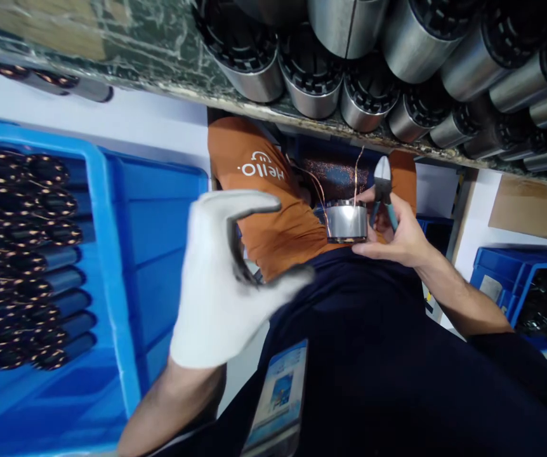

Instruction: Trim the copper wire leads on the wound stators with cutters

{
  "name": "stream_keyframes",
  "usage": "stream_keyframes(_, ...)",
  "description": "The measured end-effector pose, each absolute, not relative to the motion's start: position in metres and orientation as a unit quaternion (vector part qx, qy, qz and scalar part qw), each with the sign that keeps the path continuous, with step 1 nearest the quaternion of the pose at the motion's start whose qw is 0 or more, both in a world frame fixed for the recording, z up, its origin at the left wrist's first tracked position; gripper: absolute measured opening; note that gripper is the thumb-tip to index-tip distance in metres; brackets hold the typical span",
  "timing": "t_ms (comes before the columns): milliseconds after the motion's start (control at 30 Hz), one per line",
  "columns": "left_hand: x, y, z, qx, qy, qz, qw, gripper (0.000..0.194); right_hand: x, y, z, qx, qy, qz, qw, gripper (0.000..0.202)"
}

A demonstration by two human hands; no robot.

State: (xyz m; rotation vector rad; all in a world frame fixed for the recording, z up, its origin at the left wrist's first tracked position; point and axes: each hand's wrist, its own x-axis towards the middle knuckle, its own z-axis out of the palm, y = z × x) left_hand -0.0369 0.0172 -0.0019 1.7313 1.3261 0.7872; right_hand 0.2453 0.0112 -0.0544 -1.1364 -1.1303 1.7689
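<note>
Item under handling: a short metal cylinder (346,221) with fine copper wires (356,171) rising from its top rim. It sits at centre-right of the view, above a dark-clothed lap (373,330) and in front of an orange garment (264,197) printed with the word "Hello".

The right hand (397,231), bare, lies against the cylinder's right side; fingertips touch its lower edge and side wall. The same hand is closed around blue-handled side cutters (382,190), their tips pointing up just beside the wires.

The left hand (228,273), in a white glove, is well to the left of the cylinder and not touching it. Thumb and fingers are curled into a C-shape; a dark object shows inside the curl, but whether it is gripped cannot be determined owing to blur.

Surroundings: a blue crate (106,254) of copper-wound parts (21,254) at left; larger metal cylinders (363,76) stacked on a shelf (159,70) above; further blue crates (516,273) at right.
</note>
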Motion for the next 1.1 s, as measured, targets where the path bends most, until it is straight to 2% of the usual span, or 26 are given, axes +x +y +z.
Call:
stream_keyframes(100, -0.028, 0.019, -0.021, 0.541, 0.381, 0.269, 0.699, 0.054, 0.242, 0.009, -0.043, -0.404, -0.525, 0.639, 0.391, 0.064)
stream_keyframes(167, -0.013, 0.023, -0.027, 0.466, 0.295, 0.262, 0.792, 0.050, 0.236, 0.010, -0.029, -0.358, -0.587, 0.609, 0.395, 0.054)
stream_keyframes(200, -0.004, 0.025, -0.026, 0.452, 0.286, 0.272, 0.800, 0.047, 0.235, 0.012, -0.020, -0.348, -0.623, 0.583, 0.387, 0.050)
stream_keyframes(333, 0.016, 0.032, -0.005, 0.475, 0.337, 0.340, 0.738, 0.038, 0.251, 0.017, 0.014, -0.366, -0.748, 0.445, 0.330, 0.055)
stream_keyframes(600, 0.011, 0.044, 0.014, 0.531, 0.342, 0.257, 0.732, 0.031, 0.290, 0.018, 0.050, -0.366, -0.869, 0.307, 0.132, 0.076)
stream_keyframes(700, 0.011, 0.042, 0.011, 0.588, 0.349, 0.238, 0.690, 0.028, 0.292, 0.019, 0.055, -0.350, -0.891, 0.268, 0.109, 0.079)
stream_keyframes(833, 0.014, 0.040, 0.005, 0.609, 0.377, 0.222, 0.662, 0.029, 0.295, 0.019, 0.059, -0.338, -0.914, 0.212, 0.068, 0.067)
stream_keyframes(967, 0.019, 0.040, -0.001, 0.614, 0.410, 0.224, 0.637, 0.032, 0.294, 0.017, 0.054, -0.363, -0.894, 0.255, 0.062, 0.070)
stream_keyframes(1100, 0.026, 0.041, 0.004, 0.671, 0.469, 0.220, 0.530, 0.027, 0.288, 0.019, 0.049, -0.387, -0.880, 0.261, 0.084, 0.077)
